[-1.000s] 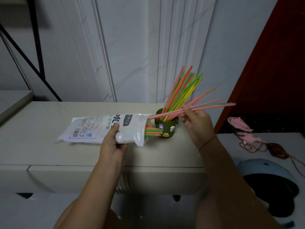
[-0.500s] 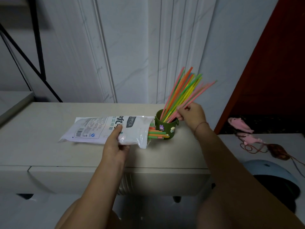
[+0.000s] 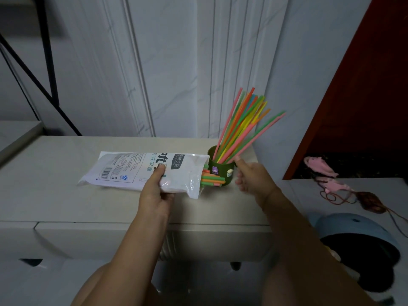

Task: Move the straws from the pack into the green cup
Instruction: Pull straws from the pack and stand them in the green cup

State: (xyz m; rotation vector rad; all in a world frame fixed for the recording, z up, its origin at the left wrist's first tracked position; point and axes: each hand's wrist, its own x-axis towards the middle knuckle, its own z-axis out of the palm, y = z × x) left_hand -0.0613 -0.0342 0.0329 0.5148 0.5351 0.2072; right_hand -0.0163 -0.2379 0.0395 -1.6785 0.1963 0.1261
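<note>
One pack, one green cup, over a dozen straws fanned inside.
Left grip clasps the pack; right grip loose, empty, beside the cup.

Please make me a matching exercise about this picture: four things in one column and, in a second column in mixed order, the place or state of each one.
Things
1. pack
2. long straws
3. left hand
4. pink fish toy

Place or state
a. leaning in the green cup
b. at far right, below the red panel
c. lying on the cabinet top
d. gripping the pack's near edge

Pairs: 1-c, 2-a, 3-d, 4-b
</note>
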